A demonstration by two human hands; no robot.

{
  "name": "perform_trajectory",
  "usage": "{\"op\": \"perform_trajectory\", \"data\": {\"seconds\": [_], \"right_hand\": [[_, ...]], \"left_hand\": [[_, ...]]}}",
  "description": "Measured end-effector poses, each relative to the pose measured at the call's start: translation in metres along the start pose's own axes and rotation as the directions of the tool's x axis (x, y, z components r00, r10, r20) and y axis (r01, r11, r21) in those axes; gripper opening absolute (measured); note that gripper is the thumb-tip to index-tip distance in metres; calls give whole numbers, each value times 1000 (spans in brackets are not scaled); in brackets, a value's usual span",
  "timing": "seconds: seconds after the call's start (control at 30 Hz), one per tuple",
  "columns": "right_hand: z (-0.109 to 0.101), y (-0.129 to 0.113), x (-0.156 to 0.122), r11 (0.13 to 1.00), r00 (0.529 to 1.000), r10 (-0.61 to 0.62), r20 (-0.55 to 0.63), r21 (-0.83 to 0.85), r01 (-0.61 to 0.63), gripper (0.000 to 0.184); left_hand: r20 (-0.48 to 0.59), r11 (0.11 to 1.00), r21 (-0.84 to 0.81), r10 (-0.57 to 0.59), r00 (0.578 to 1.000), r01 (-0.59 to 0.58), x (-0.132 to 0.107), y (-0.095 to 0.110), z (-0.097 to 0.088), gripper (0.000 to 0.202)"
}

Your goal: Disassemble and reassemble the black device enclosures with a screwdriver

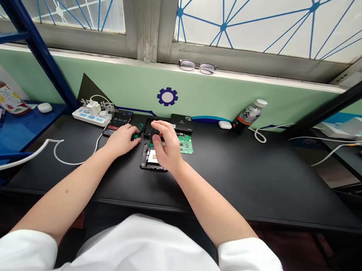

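Observation:
My left hand point(122, 140) rests on the black desk with its fingers closed round a small green-and-black object point(138, 132), whose kind I cannot make out. Close beside it, my right hand point(168, 148) has its thumb and fingers about a small black part point(156, 130), partly hidden by the fingers. A green circuit board point(187, 144) lies behind the right hand. Under that hand is an opened black device casing point(148, 165) with a white label inside. Another black casing piece point(148, 127) stands between the hands, mostly covered.
A phone point(120, 120) with a running timer and a power strip point(92, 116) lie at the left. Behind the board is a black box point(182, 123). A bottle point(249, 115) and white mouse point(225, 125) stand by the wall. Glasses point(197, 67) rest on the sill. White cables point(68, 163) cross the left side.

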State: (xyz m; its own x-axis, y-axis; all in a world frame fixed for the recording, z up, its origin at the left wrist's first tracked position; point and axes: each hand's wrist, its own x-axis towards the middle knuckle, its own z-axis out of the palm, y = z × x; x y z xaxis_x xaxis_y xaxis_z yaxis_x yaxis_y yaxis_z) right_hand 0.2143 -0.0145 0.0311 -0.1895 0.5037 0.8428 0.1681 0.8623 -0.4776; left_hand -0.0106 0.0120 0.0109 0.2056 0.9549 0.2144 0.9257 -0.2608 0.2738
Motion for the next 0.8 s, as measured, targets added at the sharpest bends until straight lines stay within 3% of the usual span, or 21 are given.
{"op": "perform_trajectory", "data": {"seconds": [0.17, 0.57, 0.8], "right_hand": [[1, 1, 0, 1000, 1000, -18, -18, 6, 18, 33], [3, 3, -2, 999, 1000, 24, 11, -39, -24, 32], [4, 3, -8, 976, 988, 147, 48, 153, -153, 42]], "left_hand": [[-41, 987, 55, -148, 988, 151, 1, 1, -1, 19], [-129, 989, 6, -149, 980, 151, 3, -12, 6, 21], [-123, 991, 9, -131, 984, 133, 4, -13, 6, 21]]}}
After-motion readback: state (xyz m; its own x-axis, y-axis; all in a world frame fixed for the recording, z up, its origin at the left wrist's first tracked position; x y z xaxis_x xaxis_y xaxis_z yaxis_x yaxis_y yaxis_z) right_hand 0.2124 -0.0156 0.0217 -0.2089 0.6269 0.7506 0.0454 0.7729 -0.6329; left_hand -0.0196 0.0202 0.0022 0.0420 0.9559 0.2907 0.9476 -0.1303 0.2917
